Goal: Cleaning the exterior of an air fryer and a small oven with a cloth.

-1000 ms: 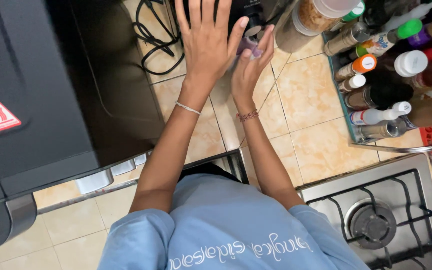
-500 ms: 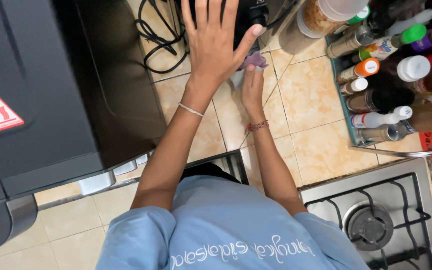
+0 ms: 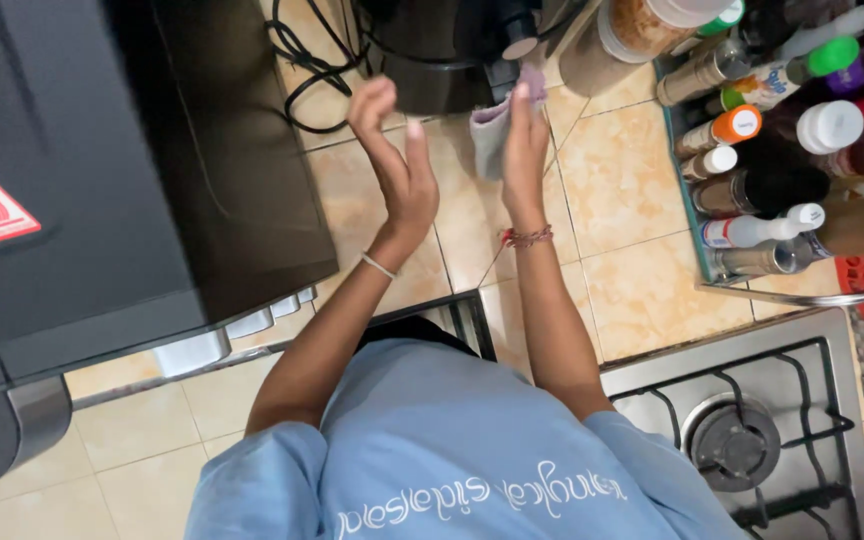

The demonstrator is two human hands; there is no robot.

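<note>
Fingers of the right hand [image 3: 524,150] pinch a small lilac cloth [image 3: 492,135], wiping the black appliance [image 3: 442,50] at twelve o'clock; left hand [image 3: 402,160] hovers, fingers spread.

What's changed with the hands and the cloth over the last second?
The left hand has come off the black appliance and turned edge-on, fingers loosely open, holding nothing. The right hand keeps the small grey-purple cloth pressed near the appliance's lower edge. The bottles in the rack and the gas hob stayed put.
</note>
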